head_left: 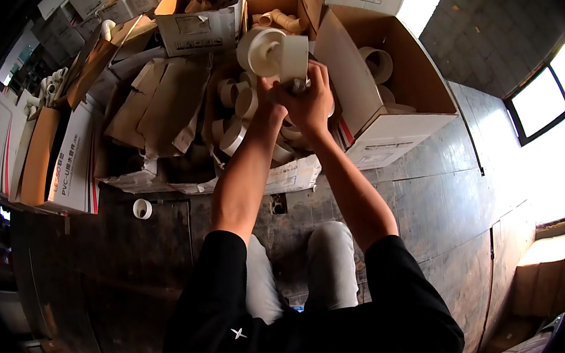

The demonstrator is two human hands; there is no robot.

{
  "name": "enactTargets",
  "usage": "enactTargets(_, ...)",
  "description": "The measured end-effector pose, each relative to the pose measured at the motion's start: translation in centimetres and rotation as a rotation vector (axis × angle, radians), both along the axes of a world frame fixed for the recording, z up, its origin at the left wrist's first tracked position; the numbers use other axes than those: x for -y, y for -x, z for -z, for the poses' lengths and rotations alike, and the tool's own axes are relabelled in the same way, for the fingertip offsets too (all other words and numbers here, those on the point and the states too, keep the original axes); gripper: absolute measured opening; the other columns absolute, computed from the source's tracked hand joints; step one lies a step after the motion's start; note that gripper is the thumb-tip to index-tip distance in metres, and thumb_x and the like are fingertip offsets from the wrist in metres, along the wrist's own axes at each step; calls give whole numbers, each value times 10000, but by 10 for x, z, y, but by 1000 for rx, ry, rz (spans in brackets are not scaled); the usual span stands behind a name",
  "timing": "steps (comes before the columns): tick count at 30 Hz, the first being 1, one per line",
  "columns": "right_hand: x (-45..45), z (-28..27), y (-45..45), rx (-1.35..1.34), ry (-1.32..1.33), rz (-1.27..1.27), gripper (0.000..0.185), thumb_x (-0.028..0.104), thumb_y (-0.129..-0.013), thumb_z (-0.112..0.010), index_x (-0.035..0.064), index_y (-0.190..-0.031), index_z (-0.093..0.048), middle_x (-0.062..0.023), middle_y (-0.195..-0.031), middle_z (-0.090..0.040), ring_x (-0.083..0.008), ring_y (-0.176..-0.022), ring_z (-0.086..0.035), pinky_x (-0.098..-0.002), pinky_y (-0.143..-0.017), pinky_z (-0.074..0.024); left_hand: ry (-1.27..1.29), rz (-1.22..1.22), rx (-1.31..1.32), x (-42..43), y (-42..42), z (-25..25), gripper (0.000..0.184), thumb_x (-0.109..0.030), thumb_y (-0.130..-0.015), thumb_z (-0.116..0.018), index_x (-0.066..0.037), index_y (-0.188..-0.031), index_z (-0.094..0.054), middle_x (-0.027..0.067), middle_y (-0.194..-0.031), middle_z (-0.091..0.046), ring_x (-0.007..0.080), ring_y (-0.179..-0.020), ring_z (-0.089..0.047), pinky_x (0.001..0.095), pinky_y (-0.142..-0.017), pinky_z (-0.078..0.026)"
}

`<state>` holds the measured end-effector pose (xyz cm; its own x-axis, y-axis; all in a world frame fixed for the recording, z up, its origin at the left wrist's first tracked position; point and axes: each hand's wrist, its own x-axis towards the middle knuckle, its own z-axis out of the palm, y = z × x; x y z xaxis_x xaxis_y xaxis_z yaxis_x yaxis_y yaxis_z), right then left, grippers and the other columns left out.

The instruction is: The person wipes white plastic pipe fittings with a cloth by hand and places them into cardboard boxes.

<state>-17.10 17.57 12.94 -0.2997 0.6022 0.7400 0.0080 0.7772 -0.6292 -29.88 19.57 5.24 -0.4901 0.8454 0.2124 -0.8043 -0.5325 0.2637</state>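
Both hands are raised together over an open carton (pixel 282 176) of white pipe fittings (pixel 245 103). My left hand (pixel 270 94) is closed at the underside of a white PVC pipe fitting (pixel 258 48) with a round, open mouth. Close beside it, my right hand (pixel 310 99) grips a white ring-shaped fitting (pixel 295 56), seen edge-on. Whether these are two pieces or one joined piece, I cannot tell. A small greyish thing (pixel 298 85) shows by the right fingers, too small to name. The left fingertips are partly hidden.
A tall carton (pixel 368 142) with larger white fittings stands at the right. Behind are boxes of orange-tinted fittings (pixel 284 21). Torn cardboard flaps (pixel 165 106) cover a carton at left, near a printed box (pixel 72 163). One white fitting (pixel 142 208) lies on the dark floor (pixel 128 273).
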Motion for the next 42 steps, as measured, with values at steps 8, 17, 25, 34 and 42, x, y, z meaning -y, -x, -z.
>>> enactTargets(8, -9, 89, 7, 231, 241, 22, 546, 277, -684, -848, 85, -1126, -591, -134, -1265, -541, -359, -1099, -608, -438, -849, -533, 399, -195, -255, 29, 12, 90, 660, -578, -1002, -358, -72, -1414, -464, 140, -1274, -600, 312, -1190, -580, 515, -1000, -497)
enactTargets(17, -26, 191, -7, 408, 628, -89, 848, 345, -670, -838, 39, -1384, -497, -266, -1356, -494, -430, -1238, -521, -456, -1022, -452, 978, -24, -199, 142, 0, 97, 567, -484, -935, -604, -70, -1311, -515, 127, -1104, -710, 247, -968, -686, 394, -769, -532)
enactTargets(25, 138, 121, -38, 175, 510, -112, 785, 222, -740, -798, 17, -1394, -414, -264, -1362, -419, -430, -1226, -478, -456, -1016, -427, 1405, -302, -290, 340, -30, 70, 280, -369, -977, -552, -148, -1145, -587, 12, -950, -726, 176, -828, -701, 350, -725, -512)
enactTargets(34, 278, 205, 26, 831, 484, -597, 436, 353, -703, -775, 81, -1032, -693, -132, -858, -718, -296, -818, -709, -401, -745, -545, 1658, -422, -242, 519, 0, 169, 247, -379, -960, -529, -154, -1033, -598, -6, -897, -655, 150, -789, -666, 359, -686, -485)
enactTargets(42, 353, 279, 103, 1009, 496, -934, 441, 351, -775, -803, 58, -1086, -693, -92, -906, -722, -232, -827, -701, -383, -746, -540, 1874, -361, -425, 606, 58, 215, 512, -228, -942, -642, -44, -1397, -498, 212, -1303, -571, 310, -1168, -585, 456, -905, -487)
